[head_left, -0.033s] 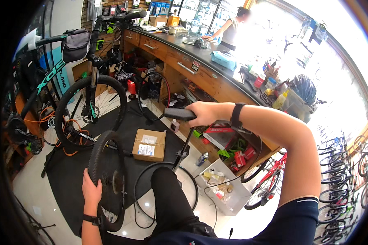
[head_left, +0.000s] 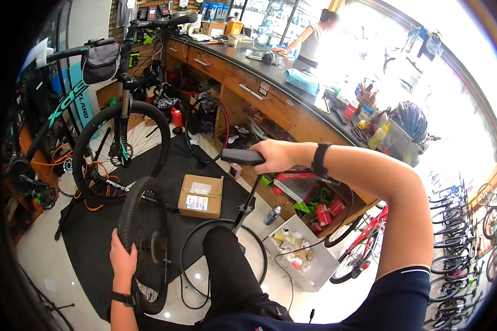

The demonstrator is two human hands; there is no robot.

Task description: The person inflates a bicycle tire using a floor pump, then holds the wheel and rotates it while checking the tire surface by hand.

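My left hand (head_left: 123, 259) is closed round the knobbly black tyre of a bicycle wheel (head_left: 128, 218). The wheel stands upright on the black mat, and its sprockets (head_left: 157, 248) show at the hub. My right hand (head_left: 276, 155) grips the black handle (head_left: 238, 156) of a floor pump. Below the handle, the pump's shaft (head_left: 253, 193) runs down beside my knee; the pump's base is hidden behind my leg. A thin black hose (head_left: 185, 295) loops down between the wheel and my leg.
A cardboard box (head_left: 201, 196) sits on the mat (head_left: 94, 243). Behind it a bicycle (head_left: 124, 110) stands at the left. To the right are a spray can (head_left: 272, 215), a white bin (head_left: 309, 276) of scraps and a long workbench (head_left: 226, 74). Another person (head_left: 310, 41) stands beyond the bench.
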